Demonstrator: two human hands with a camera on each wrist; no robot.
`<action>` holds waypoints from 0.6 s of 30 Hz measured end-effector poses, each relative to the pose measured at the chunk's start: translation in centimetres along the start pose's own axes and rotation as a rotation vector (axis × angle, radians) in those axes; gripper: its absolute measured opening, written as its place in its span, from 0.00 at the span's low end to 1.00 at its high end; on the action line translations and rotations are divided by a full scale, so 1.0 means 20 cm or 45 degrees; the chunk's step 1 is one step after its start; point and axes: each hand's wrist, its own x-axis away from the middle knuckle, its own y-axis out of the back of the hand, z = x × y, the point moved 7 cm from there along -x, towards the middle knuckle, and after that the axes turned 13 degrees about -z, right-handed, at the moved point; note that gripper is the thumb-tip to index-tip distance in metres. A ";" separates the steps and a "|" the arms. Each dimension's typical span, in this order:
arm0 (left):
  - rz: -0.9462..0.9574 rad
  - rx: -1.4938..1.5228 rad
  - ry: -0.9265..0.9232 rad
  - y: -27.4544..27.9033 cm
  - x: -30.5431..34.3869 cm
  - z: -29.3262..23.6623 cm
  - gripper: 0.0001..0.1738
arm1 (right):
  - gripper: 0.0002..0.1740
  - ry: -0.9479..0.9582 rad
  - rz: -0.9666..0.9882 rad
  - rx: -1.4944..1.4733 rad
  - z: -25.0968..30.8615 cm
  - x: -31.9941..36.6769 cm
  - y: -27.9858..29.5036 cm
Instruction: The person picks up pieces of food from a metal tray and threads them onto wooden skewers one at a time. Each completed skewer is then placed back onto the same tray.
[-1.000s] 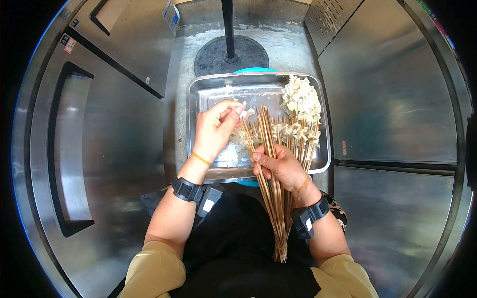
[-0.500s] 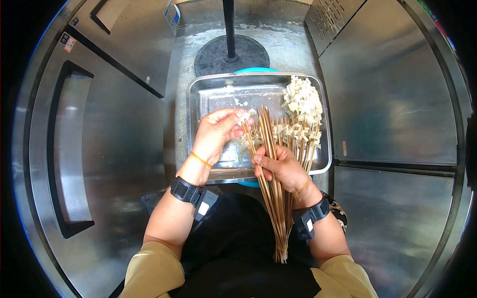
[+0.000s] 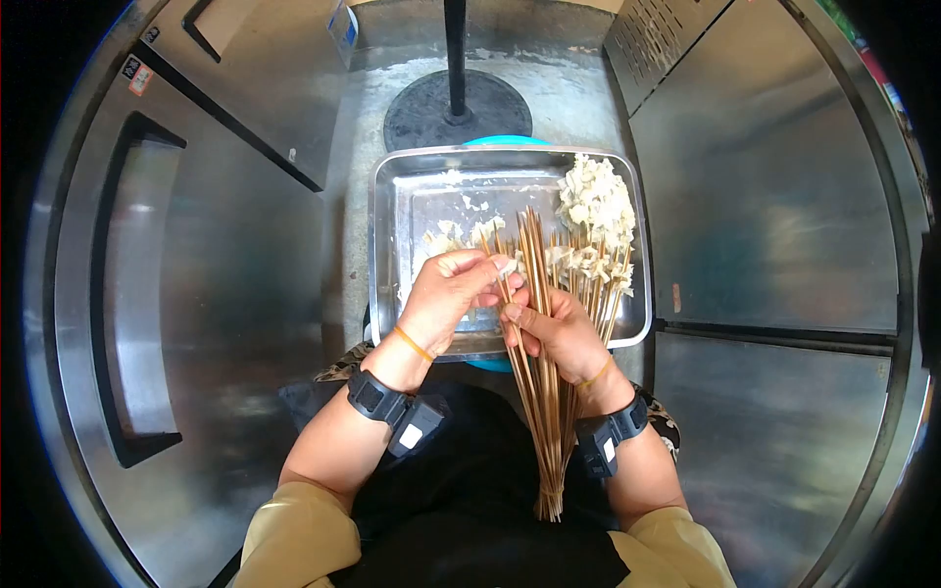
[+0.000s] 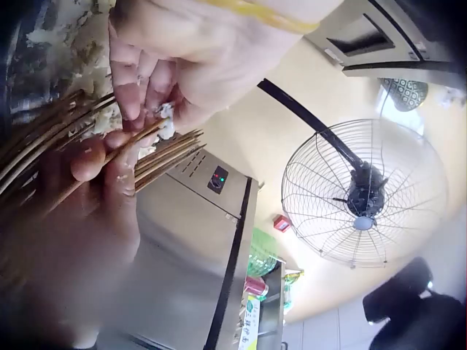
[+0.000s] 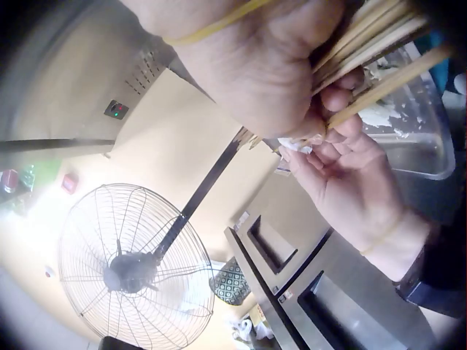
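My right hand (image 3: 561,336) grips a thick bundle of bamboo skewers (image 3: 551,431), whose lower ends come together near my lap. One skewer stands a little apart on the left of the bundle. At its upper part my left hand (image 3: 443,296) pinches a small, pale, crinkled food piece (image 4: 166,122) between thumb and fingers, with the skewer's tip end running up to it. Pale pieces (image 3: 593,263) are threaded on several skewers at the right of the bundle. The two hands are close together, their fingertips almost meeting over the tray's near half.
Below the hands is a rectangular metal tray (image 3: 417,191) with a heap of pale pieces (image 3: 596,201) in its far right corner and scraps at left. A black round stand base (image 3: 417,113) is behind it. Steel cabinets (image 3: 245,323) flank both sides. A wire fan (image 4: 365,193) stands ahead.
My left hand has come down and toward the right hand, along the separate skewer with the pale piece. More scraps in the tray are uncovered. The right hand keeps its grip on the bundle.
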 end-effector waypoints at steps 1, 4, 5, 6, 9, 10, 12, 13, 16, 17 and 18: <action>-0.038 -0.004 -0.024 0.00 0.01 0.00 0.12 | 0.06 0.005 -0.006 0.004 0.00 0.00 0.00; -0.003 0.007 -0.114 -0.01 0.00 -0.01 0.12 | 0.05 -0.007 -0.042 -0.006 0.00 -0.02 -0.01; 0.018 0.010 -0.154 -0.01 -0.01 -0.03 0.12 | 0.04 -0.014 -0.059 -0.013 -0.01 -0.03 -0.01; -0.004 -0.034 -0.219 0.00 -0.01 -0.04 0.11 | 0.04 -0.024 -0.088 -0.014 0.00 -0.03 -0.01; -0.071 -0.132 -0.363 0.03 -0.05 -0.03 0.08 | 0.05 0.015 -0.192 0.021 0.02 -0.02 0.01; -0.095 -0.143 -0.376 0.04 -0.06 -0.03 0.08 | 0.06 0.072 -0.239 0.055 0.04 -0.02 0.02; -0.087 -0.162 -0.381 0.03 -0.08 -0.01 0.08 | 0.06 0.153 -0.331 0.097 0.06 -0.01 0.05; -0.054 -0.168 -0.375 0.02 -0.09 0.00 0.09 | 0.06 0.120 -0.317 0.060 0.07 0.00 0.05; -0.036 -0.179 -0.348 -0.02 -0.10 0.00 0.09 | 0.06 0.060 -0.248 -0.123 0.08 -0.01 0.10; -0.044 -0.182 -0.337 -0.03 -0.10 0.01 0.10 | 0.07 0.041 -0.241 -0.179 0.08 -0.01 0.11; -0.025 -0.183 -0.364 -0.03 -0.12 0.02 0.09 | 0.09 0.021 -0.232 -0.232 0.08 -0.01 0.13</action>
